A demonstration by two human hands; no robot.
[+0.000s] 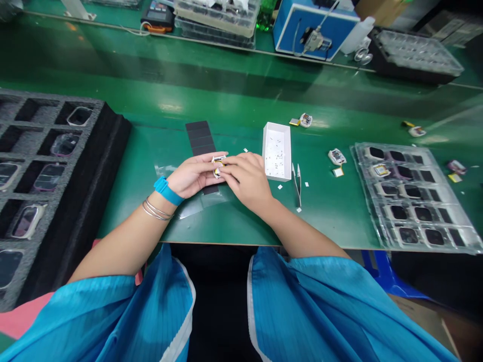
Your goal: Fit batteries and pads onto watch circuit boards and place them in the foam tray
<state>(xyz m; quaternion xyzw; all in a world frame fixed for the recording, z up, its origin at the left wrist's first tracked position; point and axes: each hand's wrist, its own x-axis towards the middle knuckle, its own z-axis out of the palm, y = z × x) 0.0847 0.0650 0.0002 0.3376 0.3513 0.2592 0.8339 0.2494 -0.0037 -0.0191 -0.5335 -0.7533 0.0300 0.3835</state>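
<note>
My left hand (194, 175) and my right hand (247, 177) meet at the middle of the green bench, both closed around one small watch body (218, 166) with a yellow part showing. The fingers of both hands pinch it from either side, and most of it is hidden. Under the hands lies a dark strip of black pads (200, 138) and a clear plastic film (196, 203). Just right of my right hand stands a small white box (278, 151) holding tiny parts. A pair of tweezers (298, 183) lies beside the box.
A black foam tray (45, 166) with several watch cases fills the left. A clear blister tray (411, 196) with several watch bodies lies at the right. Loose watch bodies (336, 157) lie between the box and that tray. Blue equipment (313, 27) and stacked trays line the far side.
</note>
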